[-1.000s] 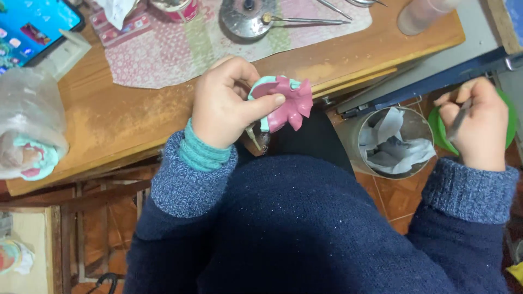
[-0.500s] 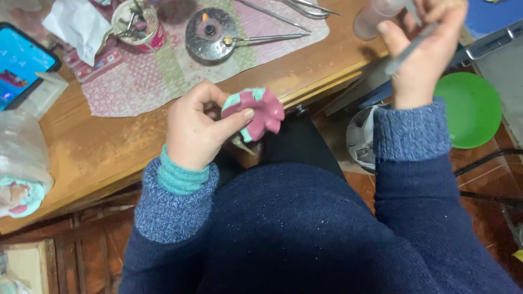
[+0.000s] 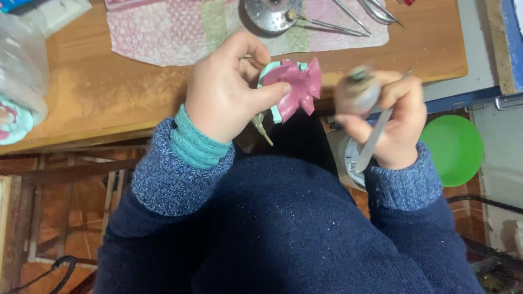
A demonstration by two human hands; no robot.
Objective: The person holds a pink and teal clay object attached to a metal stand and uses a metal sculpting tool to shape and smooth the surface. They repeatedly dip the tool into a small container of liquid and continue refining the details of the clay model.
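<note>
My left hand (image 3: 226,90) grips a small pink and teal modelled figure (image 3: 294,87) on a thin stick, held just in front of the wooden table's edge. My right hand (image 3: 395,117) is closed on a small blurred jar (image 3: 357,92) and a slim metal tool (image 3: 373,142) that points down. The jar sits close to the right of the figure, not touching it. Both arms wear dark blue knitted sleeves, with a teal cuff at the left wrist.
On the wooden table (image 3: 109,103) lies a pink patterned cloth (image 3: 180,30) bearing a round metal dish (image 3: 269,13) and several thin metal tools (image 3: 359,16). A clear plastic bag (image 3: 19,71) sits at the left. A green round lid (image 3: 455,149) lies low at the right.
My right hand has come down from the table's far right and moved in beside the figure, now holding a small jar as well as the tool. The left hand kept its hold.
</note>
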